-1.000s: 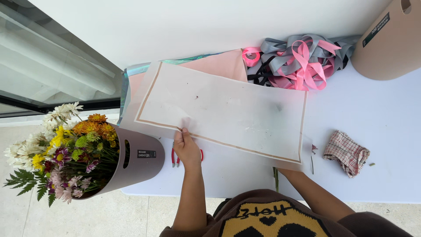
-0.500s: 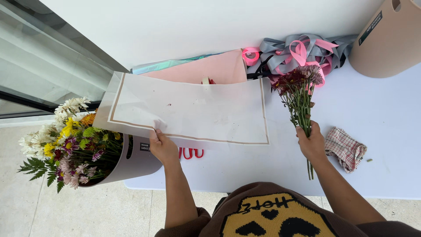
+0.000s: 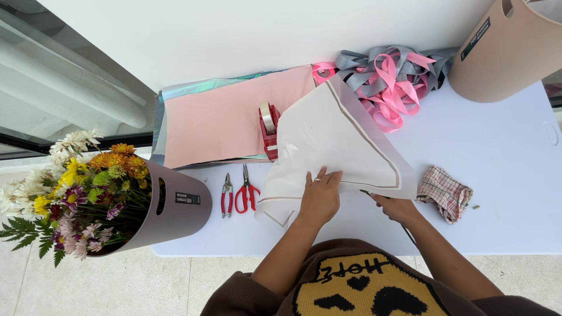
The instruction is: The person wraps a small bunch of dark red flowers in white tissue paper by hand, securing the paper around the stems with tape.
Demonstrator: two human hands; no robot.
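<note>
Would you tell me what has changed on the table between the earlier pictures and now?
The white wrapping sheet, earlier flat, is now folded over into a cone under the left hand. The flower bunch held up by the right hand is now hidden beneath it. The tape dispenser and scissors are uncovered. The flower bin, ribbons and checked cloth stayed.

black label (image 3: 187, 198) | mauve flower bin (image 3: 175, 210); black label (image 3: 475, 38) | tan bin (image 3: 503, 52)

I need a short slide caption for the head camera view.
Left hand presses folded white wrapping paper on the table; right hand grips its lower edge.
</note>
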